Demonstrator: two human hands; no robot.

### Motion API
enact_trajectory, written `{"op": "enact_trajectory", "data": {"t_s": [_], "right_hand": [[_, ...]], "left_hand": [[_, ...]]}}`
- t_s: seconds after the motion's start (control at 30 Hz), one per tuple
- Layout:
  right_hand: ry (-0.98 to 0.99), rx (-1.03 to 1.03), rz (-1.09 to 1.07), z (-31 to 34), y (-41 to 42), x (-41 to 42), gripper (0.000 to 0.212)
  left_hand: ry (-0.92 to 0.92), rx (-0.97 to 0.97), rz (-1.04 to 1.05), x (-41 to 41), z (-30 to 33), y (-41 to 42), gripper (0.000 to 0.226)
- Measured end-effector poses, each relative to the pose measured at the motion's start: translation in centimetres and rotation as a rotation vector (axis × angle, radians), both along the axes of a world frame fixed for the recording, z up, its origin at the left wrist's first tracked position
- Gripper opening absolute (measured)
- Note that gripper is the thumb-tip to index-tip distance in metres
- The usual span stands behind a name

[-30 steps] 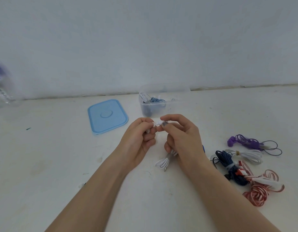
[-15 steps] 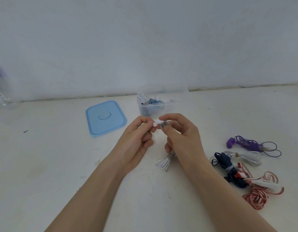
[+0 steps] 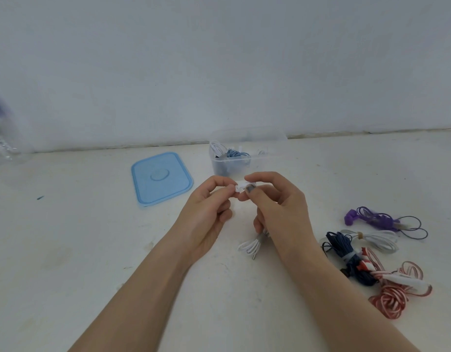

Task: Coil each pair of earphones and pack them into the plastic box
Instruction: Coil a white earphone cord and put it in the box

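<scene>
Head view: both hands pinch the white earphones (image 3: 246, 187), left hand (image 3: 209, 214) steadying, right hand (image 3: 277, 207) seemingly tucking the end (loops dangle below). Keep tension, then drop it into the plastic box (image 3: 247, 163) just beyond.

White earphones (image 3: 250, 246) coiled, beside plastic box (image 3: 244, 158)

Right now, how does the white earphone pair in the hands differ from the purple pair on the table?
The white earphones are held by both hands, left hand and right hand; the purple earphones lie untouched. The white cable is bunched tightly; the purple pair trails a loose loop. Neither is in the plastic box.
</scene>
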State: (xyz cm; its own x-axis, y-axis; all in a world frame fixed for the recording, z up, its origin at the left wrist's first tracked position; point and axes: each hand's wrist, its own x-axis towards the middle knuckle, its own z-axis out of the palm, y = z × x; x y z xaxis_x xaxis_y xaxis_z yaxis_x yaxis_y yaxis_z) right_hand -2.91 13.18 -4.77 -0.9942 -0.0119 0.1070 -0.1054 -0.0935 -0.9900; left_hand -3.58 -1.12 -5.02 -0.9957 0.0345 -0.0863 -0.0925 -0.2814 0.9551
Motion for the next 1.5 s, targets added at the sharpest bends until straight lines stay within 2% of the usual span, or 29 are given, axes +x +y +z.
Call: {"op": "enact_trajectory", "data": {"t_s": [0.6,1.0,1.3,1.5], "right_hand": [[-0.005,0.001,-0.033,-0.47,-0.11,-0.38,0.010],[-0.022,0.002,-0.049,-0.54,-0.03,-0.49,0.010],[-0.076,-0.123,0.007,-0.21,0.37,-0.67,0.006],[-0.112,-0.181,0.041,-0.13,0.63,-0.76,0.004]], "left_hand": [[0.037,-0.053,-0.043,0.04,-0.23,-0.12,0.011],[0.063,-0.064,-0.002,-0.06,-0.29,0.07,0.022],[0.144,-0.208,0.045,0.15,-0.29,0.11,0.024],[0.217,-0.290,0.081,0.11,-0.51,-0.05,0.012]]}}
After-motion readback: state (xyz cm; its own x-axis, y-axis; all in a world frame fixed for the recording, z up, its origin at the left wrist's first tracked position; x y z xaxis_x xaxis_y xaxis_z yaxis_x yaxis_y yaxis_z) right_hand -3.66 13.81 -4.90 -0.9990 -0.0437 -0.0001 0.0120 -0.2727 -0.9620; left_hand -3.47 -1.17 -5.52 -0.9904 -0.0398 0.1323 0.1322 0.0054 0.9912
